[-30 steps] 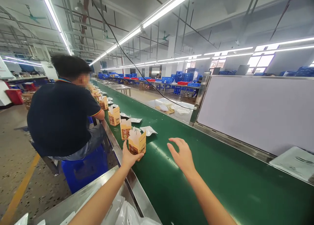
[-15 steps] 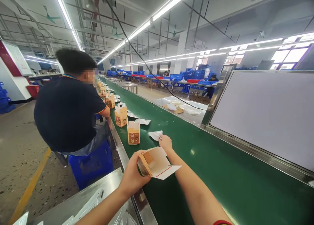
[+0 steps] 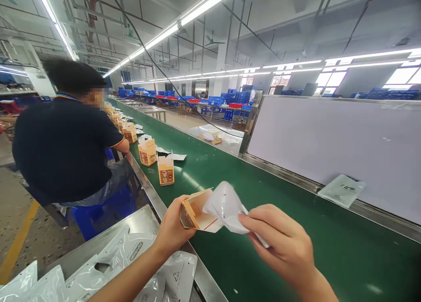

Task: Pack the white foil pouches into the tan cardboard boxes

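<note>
My left hand (image 3: 176,225) is wrapped round a small orange cardboard box (image 3: 190,214), tilted so its open white-lined mouth faces right. Pinched in the fingers of my right hand (image 3: 279,238) is a shiny white plastic pouch (image 3: 226,207). The pouch's far end overlaps the mouth of the box; how much of it is inside I cannot tell. Beneath both hands runs a green conveyor belt (image 3: 250,267). Just beyond them an orange box (image 3: 166,170) stands upright on the belt with its flaps up.
Several white pouches (image 3: 121,253) lie on a metal table at lower left. Further boxes (image 3: 147,152) and pouches line the belt's left side. A co-worker (image 3: 66,126) sits at left on a blue stool (image 3: 98,212). A silvery pouch (image 3: 342,191) rests against a white panel (image 3: 329,139).
My right hand has brought the pouch from the belt back toward me, up to the box's mouth. My left hand still holds the box. The view has turned to the right.
</note>
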The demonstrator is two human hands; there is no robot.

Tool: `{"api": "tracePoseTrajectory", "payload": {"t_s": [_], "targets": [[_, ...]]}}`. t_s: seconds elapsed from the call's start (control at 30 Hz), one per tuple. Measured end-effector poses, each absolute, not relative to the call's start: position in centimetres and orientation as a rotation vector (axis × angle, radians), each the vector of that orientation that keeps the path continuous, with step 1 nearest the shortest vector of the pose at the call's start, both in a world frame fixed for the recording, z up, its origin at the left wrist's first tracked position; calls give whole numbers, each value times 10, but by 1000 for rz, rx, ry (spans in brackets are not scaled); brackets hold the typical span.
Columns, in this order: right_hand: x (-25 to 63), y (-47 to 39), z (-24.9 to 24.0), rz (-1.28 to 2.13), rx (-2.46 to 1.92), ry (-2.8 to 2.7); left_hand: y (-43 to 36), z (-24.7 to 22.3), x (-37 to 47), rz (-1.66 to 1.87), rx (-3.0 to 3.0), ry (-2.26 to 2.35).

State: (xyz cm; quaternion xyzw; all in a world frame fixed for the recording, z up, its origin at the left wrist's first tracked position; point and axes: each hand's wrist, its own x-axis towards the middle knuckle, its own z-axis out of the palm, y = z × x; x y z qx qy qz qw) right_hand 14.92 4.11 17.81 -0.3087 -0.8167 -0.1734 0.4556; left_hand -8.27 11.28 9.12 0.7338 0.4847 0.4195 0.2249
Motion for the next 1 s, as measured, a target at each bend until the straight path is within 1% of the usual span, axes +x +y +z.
{"api": "tracePoseTrajectory", "payload": {"t_s": [0.1, 0.17, 0.23, 0.33, 0.4, 0.47, 0.53, 0.57, 0.63, 0.7, 0.73, 0.8, 0.87, 0.9, 0.93, 1.0], "targets": [[144, 35, 173, -434, -804, -2288, 98, 91, -72, 1229, 2220, 1249], [142, 32, 168, -340, -890, -2403, 89, 91, -66, 1275, 2395, 1178], [140, 25, 165, -70, -1033, -2430, 81, 90, -59, 1283, 2543, 1123], [139, 13, 161, 507, -1234, -2391, 69, 87, -47, 1272, 2691, 1107], [138, 10, 156, 859, -1284, -2263, 63, 83, -37, 1313, 2736, 1147], [134, 11, 147, 1125, -1286, -1937, 59, 80, -26, 1363, 2730, 1207], [129, 15, 137, 1270, -1283, -1518, 56, 76, -15, 1386, 2722, 1238], [127, 16, 132, 1289, -1282, -1347, 54, 75, -10, 1393, 2730, 1240], [126, 16, 125, 1229, -1310, -1174, 50, 74, 0, 1386, 2760, 1228], [131, 12, 121, 1029, -1425, -1213, 45, 73, 6, 1289, 2768, 1191], [138, 9, 121, 858, -1514, -1278, 43, 74, 7, 1200, 2755, 1164], [158, -1, 122, 400, -1656, -1465, 40, 75, 3, 995, 2705, 1097], [189, -14, 121, -90, -1614, -1690, 40, 76, -8, 848, 2634, 1071], [207, -20, 118, -283, -1543, -1798, 42, 76, -16, 805, 2597, 1084], [226, -26, 114, -421, -1470, -1903, 44, 76, -25, 780, 2560, 1106], [266, -37, 100, -564, -1383, -2088, 51, 76, -44, 779, 2490, 1181]]}}
